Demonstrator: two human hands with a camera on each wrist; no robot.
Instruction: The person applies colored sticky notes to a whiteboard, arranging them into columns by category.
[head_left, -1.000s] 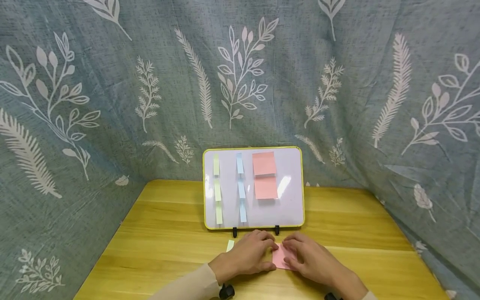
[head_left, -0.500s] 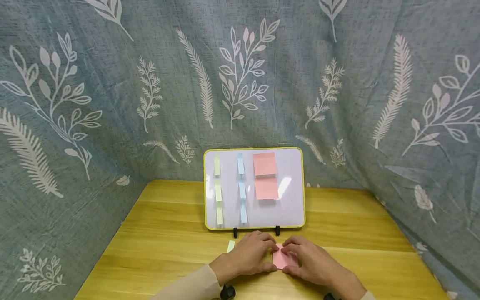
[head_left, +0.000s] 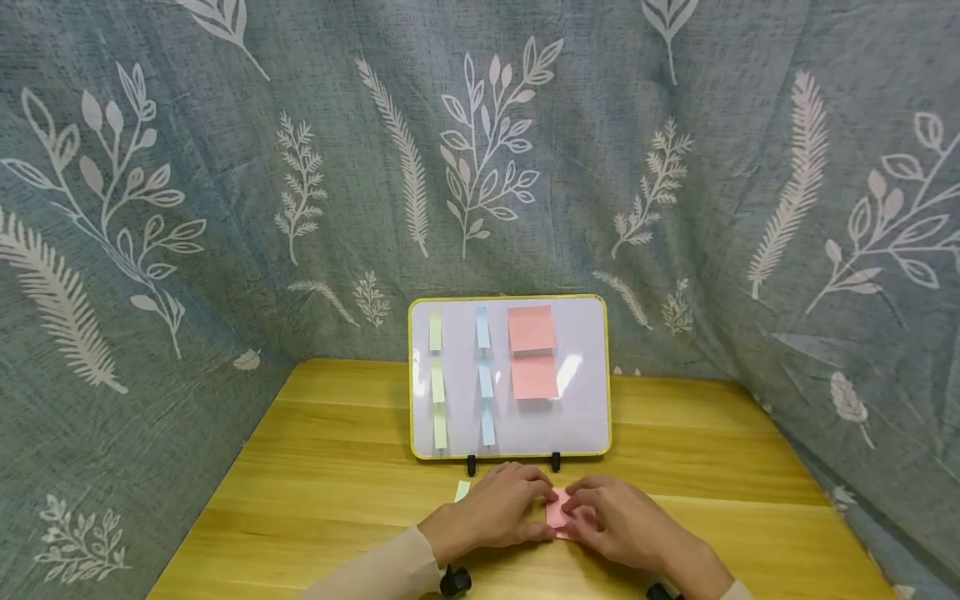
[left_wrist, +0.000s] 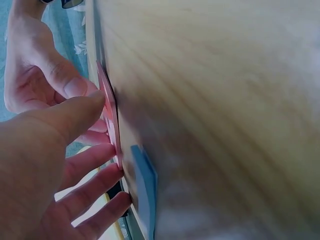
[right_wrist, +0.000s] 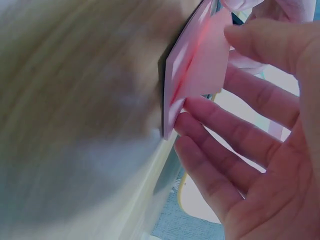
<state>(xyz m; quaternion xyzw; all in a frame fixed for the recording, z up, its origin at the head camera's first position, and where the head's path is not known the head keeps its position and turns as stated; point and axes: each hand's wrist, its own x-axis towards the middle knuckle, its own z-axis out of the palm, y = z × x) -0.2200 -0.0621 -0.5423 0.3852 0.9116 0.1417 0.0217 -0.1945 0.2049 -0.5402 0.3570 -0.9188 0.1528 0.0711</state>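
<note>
On the wooden table, a pad of pink sticky notes [head_left: 551, 515] lies between my two hands. My left hand [head_left: 498, 508] holds the pad at its left side, its thumb at the near edge and fingertips along the far edge. In the right wrist view, the top sheet [right_wrist: 207, 62] stands bent up from the pad [right_wrist: 171, 92]. The thumb of my right hand [head_left: 626, 521] pinches that sheet against the fingers behind it. Fingertips of the same hand rest by the pad's edge.
A yellow-framed whiteboard [head_left: 577, 429] stands behind the hands on black feet [head_left: 556, 461]. It bears green strips [head_left: 437, 381], blue strips [head_left: 485, 377] and two pink notes [head_left: 533, 377]. A green pad [head_left: 462, 490] and a blue pad [left_wrist: 145, 182] lie by my left hand.
My right hand's thumb and fingers have drawn together at the pink pad, and its top sheet has come up, curling leftward. My left hand has stayed in place.
</note>
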